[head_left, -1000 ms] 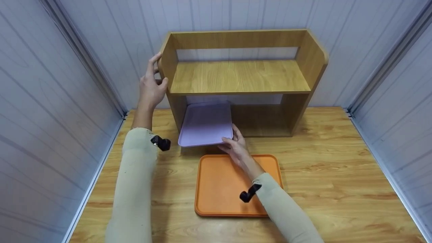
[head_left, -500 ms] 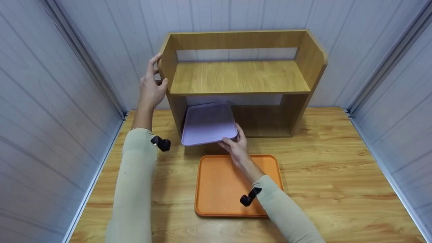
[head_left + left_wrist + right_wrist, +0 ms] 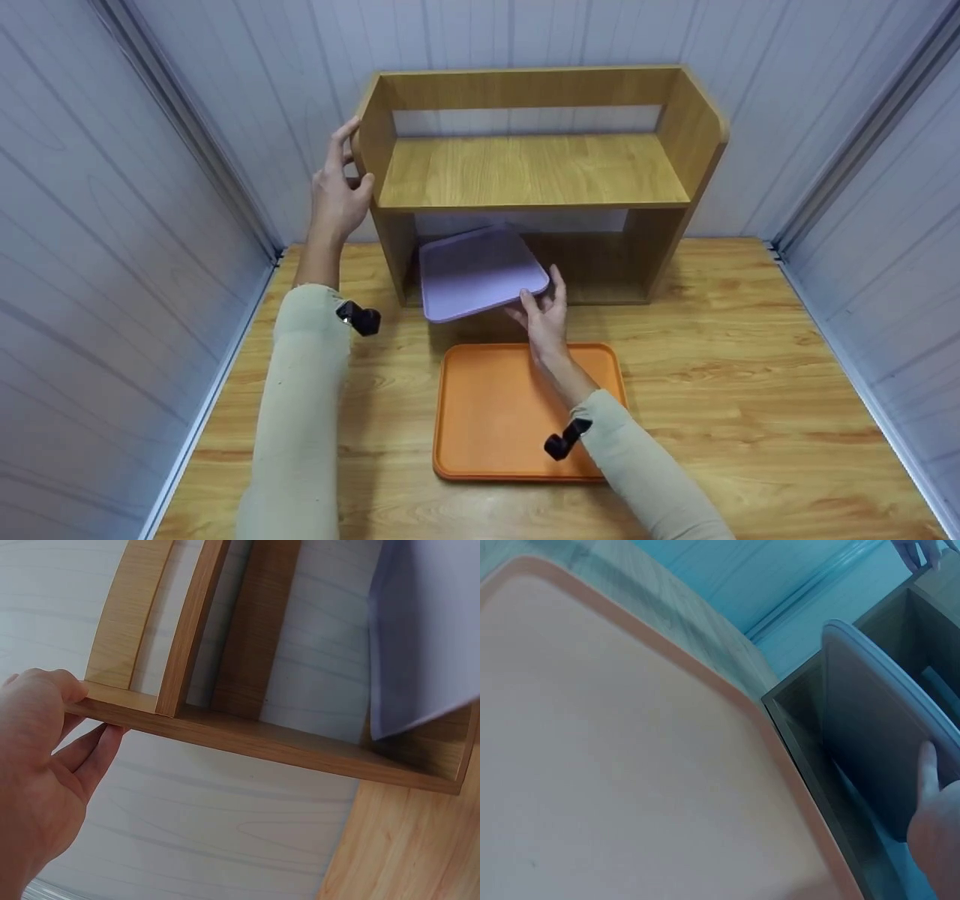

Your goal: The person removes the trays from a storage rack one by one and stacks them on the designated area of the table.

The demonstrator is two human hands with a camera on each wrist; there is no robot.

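Lilac tray (image 3: 481, 273) lies tilted and skewed, half inside the lower compartment of the wooden shelf unit (image 3: 534, 171), its near corner sticking out over the table (image 3: 750, 390) at the centre of the head view. Around it: an orange tray (image 3: 495, 420) lies flat on the table just below it in the frame, and pale panelled walls close in on three sides. The shelf unit's left upright stands close beside the lilac tray's left edge, and the upper shelf board hangs over its far half.

The lilac tray is a thin, flat, pale purple rectangle with rounded corners and a low rim; in the right wrist view its rim (image 3: 885, 682) shows as a light curved line against the dark compartment.

Right hand (image 3: 546, 319) is just to the lower right of the tray's near corner, fingers straight and spread, fingertips touching or almost touching its edge; which one cannot be told. It grips nothing. Left hand (image 3: 339, 187), at upper left of the frame, holds the top of the shelf unit's left side panel, thumb at the front edge and fingers behind.
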